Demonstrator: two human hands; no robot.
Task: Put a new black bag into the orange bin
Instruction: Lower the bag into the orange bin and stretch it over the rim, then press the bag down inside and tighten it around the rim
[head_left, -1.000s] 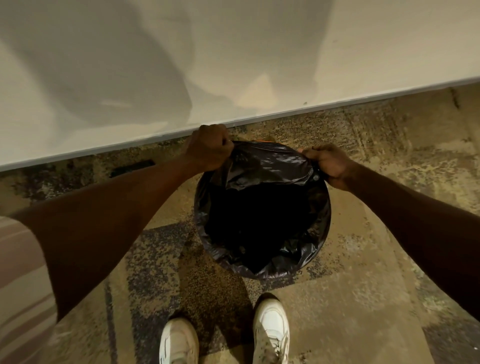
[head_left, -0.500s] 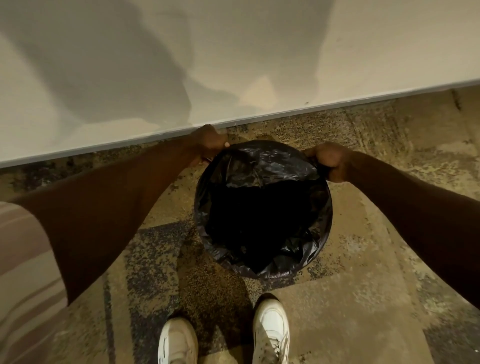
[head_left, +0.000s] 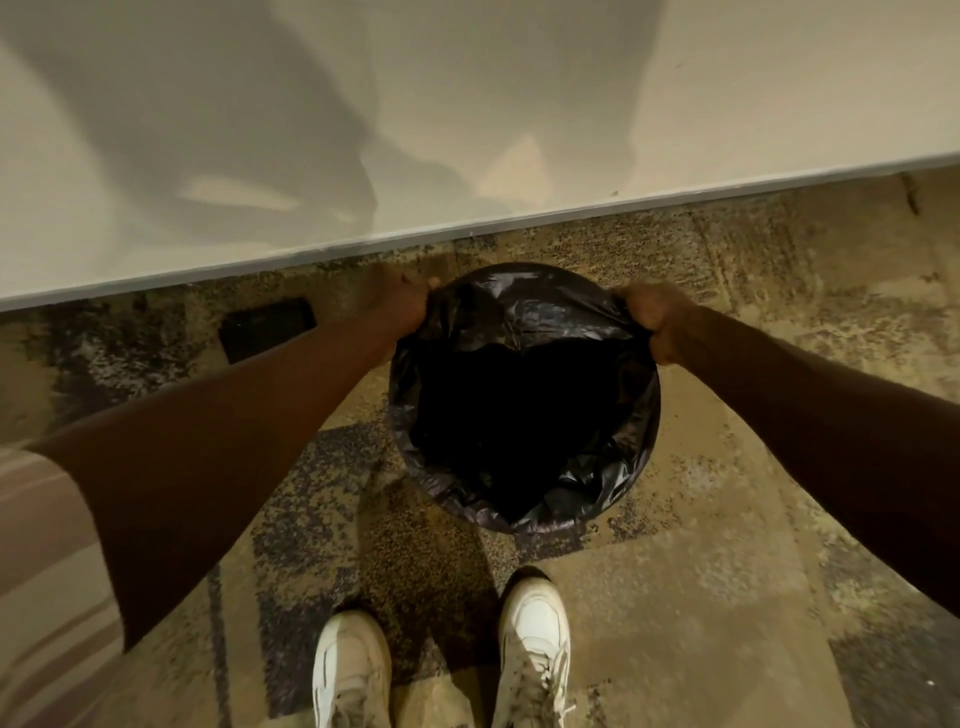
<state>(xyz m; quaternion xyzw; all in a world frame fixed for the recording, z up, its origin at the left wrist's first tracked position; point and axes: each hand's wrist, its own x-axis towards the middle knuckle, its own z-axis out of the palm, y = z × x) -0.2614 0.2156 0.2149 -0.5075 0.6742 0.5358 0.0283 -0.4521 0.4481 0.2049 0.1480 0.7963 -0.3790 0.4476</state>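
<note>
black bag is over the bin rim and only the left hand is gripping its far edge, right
Not quite. In the head view both hands grip the far edge: the left hand and the right hand each clutch the black bag, which is draped over the bin rim.

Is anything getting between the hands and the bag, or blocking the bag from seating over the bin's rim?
Nothing visible. The left hand and right hand both grip the black bag directly at its far edge. The bag covers the whole rim, so the bin itself is hidden.

One black bag (head_left: 524, 312), two hands (head_left: 402, 306), two shoes (head_left: 353, 670).
</note>
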